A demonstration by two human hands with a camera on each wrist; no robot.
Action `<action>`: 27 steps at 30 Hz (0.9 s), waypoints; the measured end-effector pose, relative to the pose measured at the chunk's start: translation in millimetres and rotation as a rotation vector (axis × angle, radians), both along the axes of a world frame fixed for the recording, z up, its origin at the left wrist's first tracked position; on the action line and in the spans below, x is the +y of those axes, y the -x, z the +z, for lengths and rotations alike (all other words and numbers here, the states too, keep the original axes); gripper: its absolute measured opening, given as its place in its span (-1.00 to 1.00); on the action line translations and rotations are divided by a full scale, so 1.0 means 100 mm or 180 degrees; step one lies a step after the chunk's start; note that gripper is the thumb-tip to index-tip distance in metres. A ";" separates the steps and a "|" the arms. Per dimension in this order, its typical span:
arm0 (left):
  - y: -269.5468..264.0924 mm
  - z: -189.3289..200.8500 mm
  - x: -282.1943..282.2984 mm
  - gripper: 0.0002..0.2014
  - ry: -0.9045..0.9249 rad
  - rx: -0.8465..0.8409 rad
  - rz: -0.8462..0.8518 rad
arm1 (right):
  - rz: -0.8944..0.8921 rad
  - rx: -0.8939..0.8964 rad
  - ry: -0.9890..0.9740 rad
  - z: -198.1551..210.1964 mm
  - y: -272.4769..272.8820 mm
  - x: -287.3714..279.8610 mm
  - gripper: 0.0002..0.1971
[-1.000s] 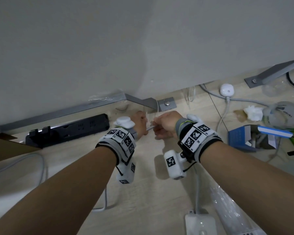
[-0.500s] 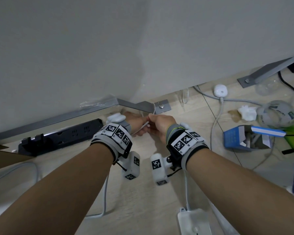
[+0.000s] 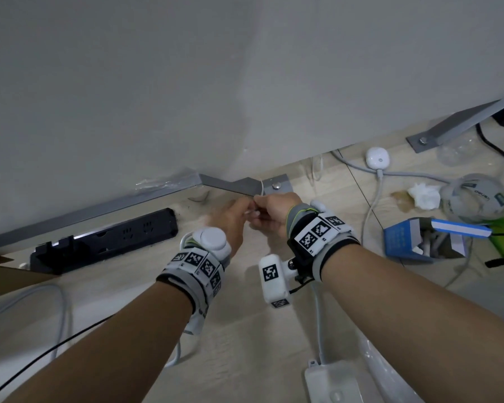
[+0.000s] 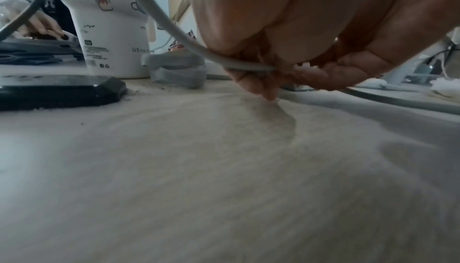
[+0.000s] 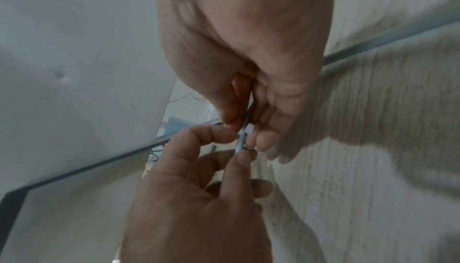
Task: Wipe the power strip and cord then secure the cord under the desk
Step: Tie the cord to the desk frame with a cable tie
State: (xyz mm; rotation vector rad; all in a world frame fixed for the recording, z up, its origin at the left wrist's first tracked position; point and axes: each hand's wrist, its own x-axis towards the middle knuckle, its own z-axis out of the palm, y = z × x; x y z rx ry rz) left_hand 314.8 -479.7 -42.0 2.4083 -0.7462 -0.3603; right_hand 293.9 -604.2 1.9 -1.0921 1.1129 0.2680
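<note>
Both hands meet on the floor just below the desk's grey metal bracket point(image 3: 242, 184). My right hand point(image 3: 259, 212) pinches a thin white tie point(image 5: 249, 129) between thumb and fingers. A strand of the tie point(image 3: 262, 187) rises to the bracket. My left hand point(image 3: 248, 213) meets it fingertip to fingertip and pinches the grey cord point(image 5: 240, 143) beside the tie. In the left wrist view, the grey cord point(image 4: 174, 31) runs across the curled fingers of my left hand point(image 4: 261, 76). A black power strip point(image 3: 108, 242) lies to the left along the desk rail. A white power strip point(image 3: 332, 382) lies near the bottom edge.
A blue open box point(image 3: 422, 242), a crumpled tissue point(image 3: 422, 194), a tape roll point(image 3: 474, 199) and a white round plug point(image 3: 377, 158) with its cable litter the floor at right. A white tumbler point(image 4: 112, 31) stands behind the black strip. Cardboard point(image 3: 9, 274) lies at far left.
The hands have closed up until their fingertips touch under the bracket. The stretch of tie seen between them earlier is now covered. The left wrist has rolled.
</note>
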 end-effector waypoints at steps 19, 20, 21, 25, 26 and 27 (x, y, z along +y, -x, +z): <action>-0.04 -0.22 0.01 -0.55 0.0034 -0.0649 -0.0253 | -0.0144 0.0037 0.0174 -0.16 0.07 -0.02 -0.92; -0.05 -0.22 0.00 -0.58 0.0027 -0.0605 -0.0338 | -0.0114 -0.0022 0.0169 -0.14 0.08 -0.03 -0.91; -0.08 -0.21 -0.01 -0.60 0.0041 -0.0571 -0.0408 | -0.0064 -0.0061 0.0128 -0.12 0.08 -0.06 -0.92; -0.17 -0.15 -0.03 -0.54 0.0081 -0.0931 -0.0740 | 0.0307 -0.0057 -0.0003 -0.03 0.09 -0.19 -0.94; -0.18 -0.14 -0.03 -0.57 0.0181 -0.1025 -0.0756 | 0.0431 -0.0023 0.0049 -0.02 0.08 -0.22 -0.93; -0.18 -0.13 -0.04 -0.62 0.0292 -0.1098 -0.0730 | 0.0576 0.0038 0.0169 0.01 0.07 -0.24 -0.93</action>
